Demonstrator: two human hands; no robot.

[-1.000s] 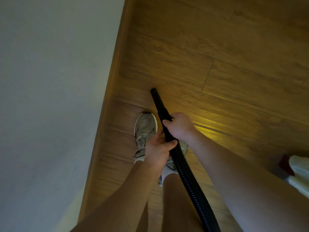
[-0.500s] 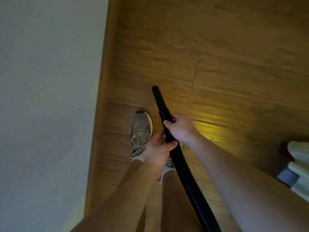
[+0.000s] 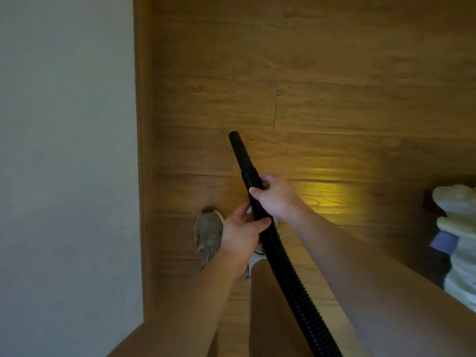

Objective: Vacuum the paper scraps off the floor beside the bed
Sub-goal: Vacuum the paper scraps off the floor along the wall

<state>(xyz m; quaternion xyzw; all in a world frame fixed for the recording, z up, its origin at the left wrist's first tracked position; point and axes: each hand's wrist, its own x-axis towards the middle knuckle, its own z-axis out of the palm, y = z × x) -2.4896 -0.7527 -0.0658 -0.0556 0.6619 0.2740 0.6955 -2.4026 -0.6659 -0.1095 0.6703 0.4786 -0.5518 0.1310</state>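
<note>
While both hands clamp round the black vacuum hose [image 3: 283,266] at the centre of the frame, the right hand [image 3: 277,199] sits higher, fingers curled over the ribbed section just below the collar, thumb tip showing on the hose's left side. The left hand [image 3: 242,230] is right beneath it, thumb laid across the top of the hose, the other fingers wrapped underneath and mostly out of sight. A firm two-handed grasp, nothing loose. The hose itself is corrugated and matt black, coming up from the bottom edge right of centre, between the two bare forearms, and tilting toward the upper left. Above the right hand it becomes a smooth rigid nozzle tube [image 3: 238,150], tapering slightly to a rounded end that points up the frame over the wooden plank floor [image 3: 334,73]; whether the tip touches the boards, can't tell from here. A yellow patch of light [image 3: 324,194] glows on the planks just right of the hands. Beside the left hand, a grey lace-up shoe [image 3: 209,233] stands on the floor, and a white sock [image 3: 255,260] peeks out next to the hose. The left third of the frame is a pale flat surface [image 3: 64,150] edged by a wooden strip [image 3: 143,124]. At the far right edge, a heap of pale bundled items [image 3: 458,228], too blurred to name.
</note>
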